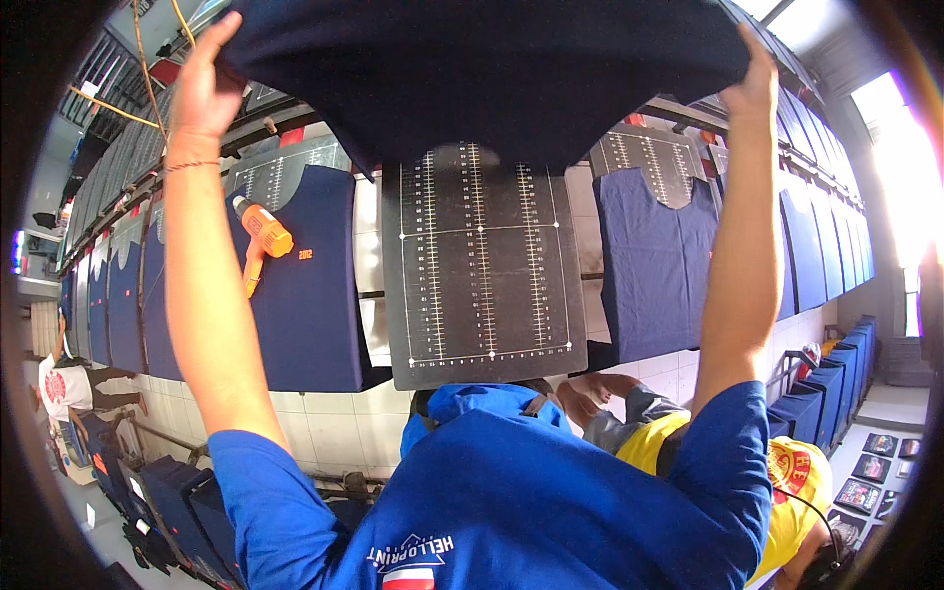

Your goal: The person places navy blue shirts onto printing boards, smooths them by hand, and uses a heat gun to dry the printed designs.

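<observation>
A dark navy shirt (482, 79) is stretched between my raised hands at the far side, its lower edge hanging over the top of a black printing board (511, 295) with ruled scales and white lines. My left hand (208, 88) grips the shirt's left side and my right hand (752, 79) its right side, both with fingers closed on the cloth. Part of the shirt runs out of the picture at the top. The board's far end is hidden beneath it.
To the left, an orange heat gun (264, 234) lies on a navy shirt (305, 305) fitted over a board. Another board-mounted navy shirt (654, 261) sits to the right. Rows of similar boards extend both ways. A person in a yellow shirt (787, 492) is close by at lower right.
</observation>
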Available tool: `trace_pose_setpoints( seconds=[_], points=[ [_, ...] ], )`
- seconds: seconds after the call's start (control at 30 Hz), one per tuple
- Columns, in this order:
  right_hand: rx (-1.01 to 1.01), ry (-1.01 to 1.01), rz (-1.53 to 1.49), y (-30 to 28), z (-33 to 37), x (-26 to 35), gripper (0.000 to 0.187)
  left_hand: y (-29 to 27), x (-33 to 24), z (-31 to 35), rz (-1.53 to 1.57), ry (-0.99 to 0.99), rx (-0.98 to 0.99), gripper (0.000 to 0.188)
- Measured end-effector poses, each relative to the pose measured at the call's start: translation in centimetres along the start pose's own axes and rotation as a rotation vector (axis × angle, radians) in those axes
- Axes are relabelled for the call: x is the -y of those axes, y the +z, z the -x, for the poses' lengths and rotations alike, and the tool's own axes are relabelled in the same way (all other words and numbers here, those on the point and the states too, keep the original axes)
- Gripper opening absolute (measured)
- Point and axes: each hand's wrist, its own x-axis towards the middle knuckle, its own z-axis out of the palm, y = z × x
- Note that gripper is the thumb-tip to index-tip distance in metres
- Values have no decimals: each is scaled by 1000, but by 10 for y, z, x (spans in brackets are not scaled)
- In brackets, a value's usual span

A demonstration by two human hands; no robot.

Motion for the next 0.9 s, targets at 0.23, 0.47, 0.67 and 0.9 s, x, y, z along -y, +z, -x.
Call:
trace_pose_setpoints(
  seconds=[0.23, 0.47, 0.67, 0.9],
  points=[
    [-247, -302, 183, 41, 101, 72, 29, 88, -53, 106, -182, 143, -425, 35],
    [-630, 147, 499, -40, 297, 9, 32, 47, 25, 250, -604, -269, -588, 78],
    [-704, 613, 520, -153, 391, -110, 64, -15, 145, 340, -838, -462, -346, 24],
    [-350, 1079, 1155, -178, 486, -146, 50, -48, 226, 472, -1091, -625, -238, 33]
  ],
)
